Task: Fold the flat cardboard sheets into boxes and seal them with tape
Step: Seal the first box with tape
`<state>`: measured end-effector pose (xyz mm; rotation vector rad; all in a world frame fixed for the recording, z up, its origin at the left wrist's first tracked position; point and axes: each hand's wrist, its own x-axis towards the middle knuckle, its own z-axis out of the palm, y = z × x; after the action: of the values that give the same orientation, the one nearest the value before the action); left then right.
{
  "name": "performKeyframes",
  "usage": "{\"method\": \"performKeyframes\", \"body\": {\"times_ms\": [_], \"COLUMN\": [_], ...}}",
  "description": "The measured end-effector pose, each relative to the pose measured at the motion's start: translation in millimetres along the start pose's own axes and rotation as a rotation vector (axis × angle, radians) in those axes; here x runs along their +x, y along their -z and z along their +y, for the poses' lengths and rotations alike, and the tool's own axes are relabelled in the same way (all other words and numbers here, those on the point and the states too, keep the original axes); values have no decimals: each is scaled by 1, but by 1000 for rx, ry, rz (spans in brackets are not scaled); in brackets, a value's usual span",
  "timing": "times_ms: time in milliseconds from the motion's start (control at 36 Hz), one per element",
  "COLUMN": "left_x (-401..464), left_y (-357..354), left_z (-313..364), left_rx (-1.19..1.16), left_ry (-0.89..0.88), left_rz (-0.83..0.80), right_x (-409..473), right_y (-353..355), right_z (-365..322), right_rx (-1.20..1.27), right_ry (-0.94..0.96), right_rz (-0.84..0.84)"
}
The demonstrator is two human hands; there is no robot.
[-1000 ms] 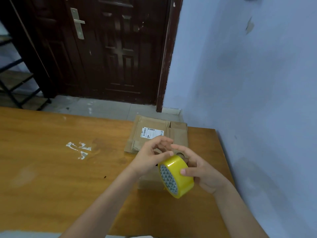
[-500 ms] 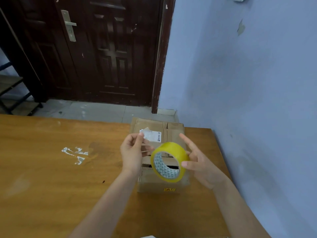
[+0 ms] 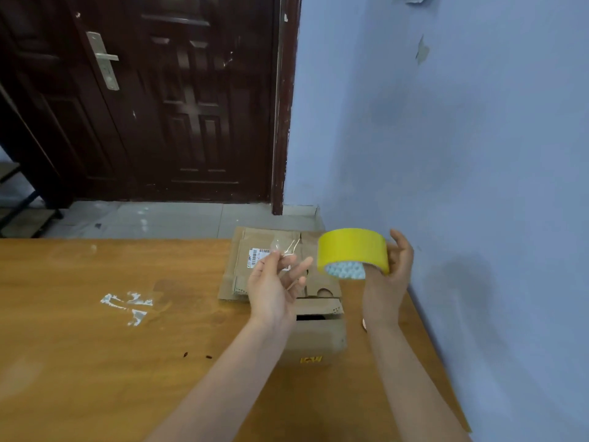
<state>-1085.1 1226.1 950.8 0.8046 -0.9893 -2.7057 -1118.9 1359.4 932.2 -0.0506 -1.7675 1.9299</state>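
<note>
Gripped through its core, the wide yellow roll of tape [image 3: 352,247] hangs on the right hand [image 3: 387,275], thumb inside, fingers spread behind it. Opposite, the left hand [image 3: 274,288] pinches the thin clear free end of tape [image 3: 287,250], palm turned up, forearm raised. Both hover above the small brown folded cardboard box [image 3: 315,333], whose top flap gapes; flat cardboard sheets [image 3: 242,275] lie just behind it. Such film is probably light, limp and self-sticking: best held at its edges, kept taut.
</note>
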Motion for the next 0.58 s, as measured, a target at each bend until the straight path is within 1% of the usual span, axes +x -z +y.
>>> {"method": "performKeyframes", "body": {"times_ms": [83,167,250,333,417,500,583], "left_x": [1,5,9,14,21,27,31], "left_y": [-1,1,5,8,11,16,22], "left_z": [-7,-13,-16,-17,-19,-20,-23], "left_rx": [-40,-20,69,156,233,334,393], "left_ry": [107,145,122,73,20,-38,-41], "left_rz": [-21,-39,-54,-46,-21,14,53], "right_x": [9,14,21,26,25,27,32], "right_y": [-1,2,8,13,15,22,31], "right_z": [-1,-1,1,3,3,9,21], "right_rx": [35,-37,-147,-233,-267,-386,-522], "right_ry": [-21,52,107,163,155,243,300], "right_rz": [-28,-64,-81,-152,-268,-386,-495]}}
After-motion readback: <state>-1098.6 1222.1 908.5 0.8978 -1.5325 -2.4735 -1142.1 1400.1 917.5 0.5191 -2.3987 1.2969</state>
